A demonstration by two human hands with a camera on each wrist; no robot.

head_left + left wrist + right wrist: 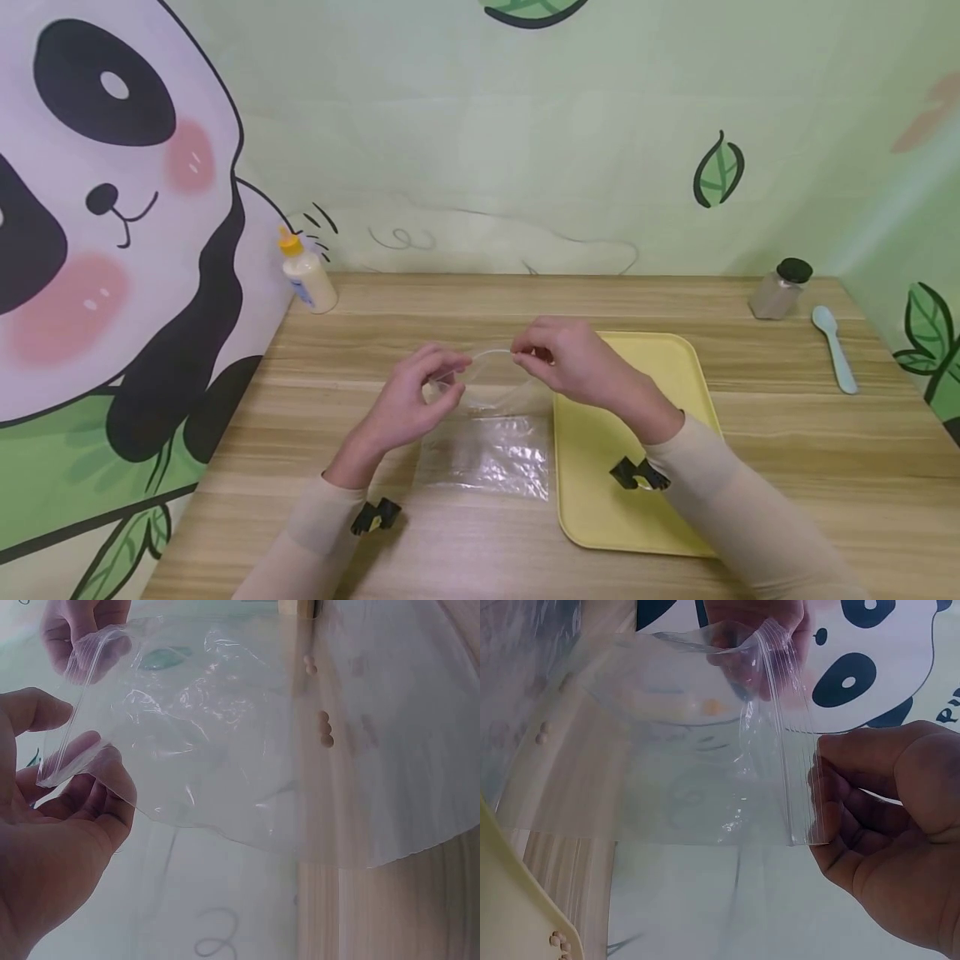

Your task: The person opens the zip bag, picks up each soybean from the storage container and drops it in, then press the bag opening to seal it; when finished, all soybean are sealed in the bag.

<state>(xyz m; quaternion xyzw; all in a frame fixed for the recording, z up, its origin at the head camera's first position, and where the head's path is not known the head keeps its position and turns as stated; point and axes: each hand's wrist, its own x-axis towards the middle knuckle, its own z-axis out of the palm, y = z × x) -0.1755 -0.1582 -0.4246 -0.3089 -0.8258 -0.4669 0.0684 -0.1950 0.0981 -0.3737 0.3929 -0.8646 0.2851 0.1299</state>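
A clear plastic zip bag (491, 454) hangs between both hands, its mouth spread into an arc at the top. The right hand (573, 362) pinches one top corner beside the zip strip (786, 750). At the other top corner the left hand (408, 396) has its fingers curled about the film, some seen through it in the left wrist view, with the thumb (45, 711) held apart. Small round beige things (325, 729) show through the film; I cannot tell whether they lie inside the bag or behind it.
A yellow tray (600, 500) lies under the right forearm. A pale bottle with an orange cap (311, 282) stands at the back left. At the back right are a black-lidded jar (776, 296) and a light blue spoon (836, 354). A patterned wall backs the wooden table (465, 558).
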